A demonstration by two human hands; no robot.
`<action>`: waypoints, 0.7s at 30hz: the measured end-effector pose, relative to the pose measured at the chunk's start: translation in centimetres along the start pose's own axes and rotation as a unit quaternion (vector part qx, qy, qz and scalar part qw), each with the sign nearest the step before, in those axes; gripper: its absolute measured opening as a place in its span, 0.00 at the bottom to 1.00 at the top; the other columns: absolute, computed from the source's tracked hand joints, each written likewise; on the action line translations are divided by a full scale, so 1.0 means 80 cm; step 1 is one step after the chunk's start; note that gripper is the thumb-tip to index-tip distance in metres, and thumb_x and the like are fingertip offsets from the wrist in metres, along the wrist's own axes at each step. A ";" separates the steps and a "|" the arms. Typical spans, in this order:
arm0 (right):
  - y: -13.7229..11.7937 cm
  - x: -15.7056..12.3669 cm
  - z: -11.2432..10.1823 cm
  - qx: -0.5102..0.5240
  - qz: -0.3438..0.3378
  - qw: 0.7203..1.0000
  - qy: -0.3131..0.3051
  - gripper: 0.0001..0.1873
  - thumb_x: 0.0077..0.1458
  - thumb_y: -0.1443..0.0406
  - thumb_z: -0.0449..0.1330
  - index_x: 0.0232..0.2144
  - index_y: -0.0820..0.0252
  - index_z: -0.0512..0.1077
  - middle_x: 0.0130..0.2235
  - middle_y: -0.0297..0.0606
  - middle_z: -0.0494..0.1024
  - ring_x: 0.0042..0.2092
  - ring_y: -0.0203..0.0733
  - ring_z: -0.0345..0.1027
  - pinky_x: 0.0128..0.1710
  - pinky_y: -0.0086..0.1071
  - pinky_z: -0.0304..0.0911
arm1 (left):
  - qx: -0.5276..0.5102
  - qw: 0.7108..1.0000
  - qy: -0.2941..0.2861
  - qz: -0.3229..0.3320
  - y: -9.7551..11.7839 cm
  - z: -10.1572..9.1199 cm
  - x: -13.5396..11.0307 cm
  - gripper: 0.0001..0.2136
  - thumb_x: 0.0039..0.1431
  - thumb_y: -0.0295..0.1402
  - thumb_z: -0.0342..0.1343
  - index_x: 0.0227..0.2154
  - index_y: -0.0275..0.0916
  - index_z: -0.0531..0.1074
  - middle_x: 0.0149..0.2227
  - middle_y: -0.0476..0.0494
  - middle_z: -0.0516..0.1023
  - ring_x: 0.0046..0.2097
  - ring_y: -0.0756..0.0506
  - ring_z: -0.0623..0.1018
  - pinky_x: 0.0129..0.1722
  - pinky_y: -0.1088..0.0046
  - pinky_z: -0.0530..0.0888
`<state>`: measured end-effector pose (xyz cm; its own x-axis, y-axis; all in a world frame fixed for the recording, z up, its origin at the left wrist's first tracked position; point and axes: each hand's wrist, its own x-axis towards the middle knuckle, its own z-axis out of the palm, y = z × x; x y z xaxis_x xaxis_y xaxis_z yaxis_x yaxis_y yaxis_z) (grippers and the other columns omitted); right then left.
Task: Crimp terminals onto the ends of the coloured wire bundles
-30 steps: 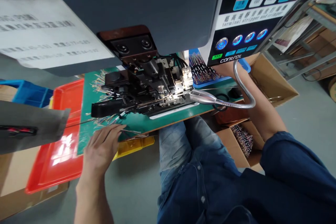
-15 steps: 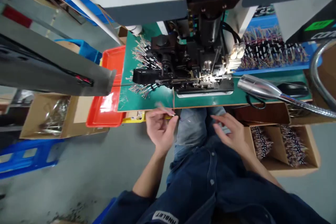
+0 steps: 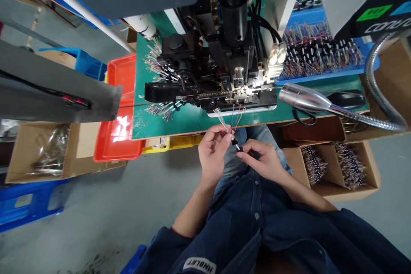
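Both hands have come together just off the tabletop edge. Left hand (image 3: 213,156) fingers (image 3: 221,135) pinch a bundle of thin coloured wires (image 3: 229,120) just above a small black terminal piece (image 3: 236,145); right hand (image 3: 261,160) fingers (image 3: 248,153) clenched on that piece's end, partly hidden. Bundle sits over the lap, just beside the green mat (image 3: 189,126) below the terminal crimper (image 3: 221,72).

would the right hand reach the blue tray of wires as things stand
Probably, but not directly: the right hand is pinching a black connector, and the chrome lamp head lies in the way to the blue tray of wires, so it would need to let go and pass over it.
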<state>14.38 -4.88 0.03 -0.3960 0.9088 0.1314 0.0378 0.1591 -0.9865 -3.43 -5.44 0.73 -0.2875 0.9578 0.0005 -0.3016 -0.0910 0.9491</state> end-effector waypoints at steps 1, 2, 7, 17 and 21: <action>0.000 0.000 -0.001 -0.001 0.000 1.000 0.003 0.18 0.74 0.54 0.71 0.33 0.56 0.78 0.29 0.32 0.77 0.30 0.37 0.66 0.35 0.35 0.64 | 0.008 1.000 0.003 -0.002 0.001 0.001 0.002 0.08 0.69 0.40 0.75 0.44 0.45 0.85 0.44 0.45 0.85 0.43 0.47 0.83 0.50 0.68 0.83; 0.001 0.000 -0.003 -0.003 0.000 1.000 0.007 0.18 0.74 0.54 0.71 0.33 0.56 0.78 0.29 0.32 0.77 0.30 0.38 0.66 0.35 0.35 0.64 | 0.015 1.000 0.007 -0.005 0.002 0.003 0.003 0.08 0.69 0.40 0.75 0.43 0.45 0.85 0.43 0.45 0.85 0.42 0.47 0.83 0.48 0.68 0.83; 0.003 0.000 -0.005 0.013 0.023 1.000 0.009 0.17 0.72 0.53 0.72 0.34 0.57 0.81 0.31 0.34 0.79 0.31 0.38 0.67 0.35 0.35 0.65 | 0.013 1.000 0.016 -0.001 0.002 0.011 0.005 0.10 0.69 0.41 0.75 0.39 0.44 0.82 0.39 0.47 0.84 0.38 0.47 0.82 0.45 0.67 0.83; 0.026 0.003 -0.005 0.210 0.140 0.966 -0.063 0.22 0.58 0.48 0.82 0.32 0.58 0.85 0.32 0.34 0.82 0.32 0.39 0.71 0.35 0.34 0.68 | -0.054 0.998 -0.016 -0.009 0.002 0.019 0.010 0.13 0.66 0.41 0.78 0.39 0.43 0.79 0.33 0.50 0.80 0.37 0.48 0.82 0.44 0.68 0.81; 0.027 0.001 -0.004 0.138 0.068 0.988 -0.001 0.19 0.63 0.49 0.80 0.32 0.57 0.86 0.32 0.36 0.83 0.33 0.40 0.72 0.35 0.36 0.66 | -0.038 0.998 -0.033 -0.047 0.002 0.017 0.010 0.16 0.62 0.43 0.80 0.38 0.43 0.80 0.34 0.47 0.83 0.39 0.46 0.84 0.44 0.67 0.82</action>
<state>14.70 -4.35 -2.08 -0.4071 0.9134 -0.0034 -0.1616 -0.0757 -0.9839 -2.51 -4.31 1.33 -0.1954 0.9786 -0.0649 -0.3928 -0.0175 0.9195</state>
